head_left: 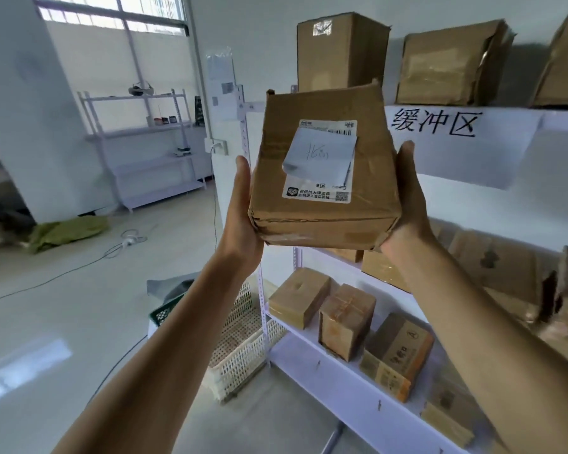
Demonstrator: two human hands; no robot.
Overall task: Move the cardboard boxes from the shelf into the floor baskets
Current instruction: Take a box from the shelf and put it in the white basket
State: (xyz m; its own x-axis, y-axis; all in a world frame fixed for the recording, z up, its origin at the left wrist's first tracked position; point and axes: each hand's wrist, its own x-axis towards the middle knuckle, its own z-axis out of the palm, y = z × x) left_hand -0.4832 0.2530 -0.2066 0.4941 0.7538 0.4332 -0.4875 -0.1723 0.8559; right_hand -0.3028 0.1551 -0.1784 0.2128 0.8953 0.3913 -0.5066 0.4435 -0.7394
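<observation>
Head view: the person holds one cardboard box (pixel 323 172) up in the air in front of the white shelf (pixel 348 371), clear of every shelf level. The left hand (pixel 243 214) presses flat against the box's left side and lower corner; the right hand (pixel 407 204) presses against its right side, fingers pointing upward, so the box is clamped between both palms. The box is brown, squat, its edges dented and its top rim torn at the corners; clear tape bands cross the faces. A white shipping label (pixel 320 188) with printed codes sits on the facing side, and a loose white slip (pixel 320 154) with handwritten marks overlaps it. Behind the box, the top shelf carries larger boxes (pixel 341 50), one tall and two crumpled, above a white sign (pixel 433 124) with three black characters. Lower levels hold several small taped boxes (pixel 346 319), standing apart. On the pale floor beside the shelf's left post rests a white lattice basket (pixel 243 358), with a green basket (pixel 161 312) just behind it. Farther back are a second white rack (pixel 145 149), a window (pixel 118 11), a green cloth (pixel 66 231) and a cable (pixel 79 267) across the floor.
</observation>
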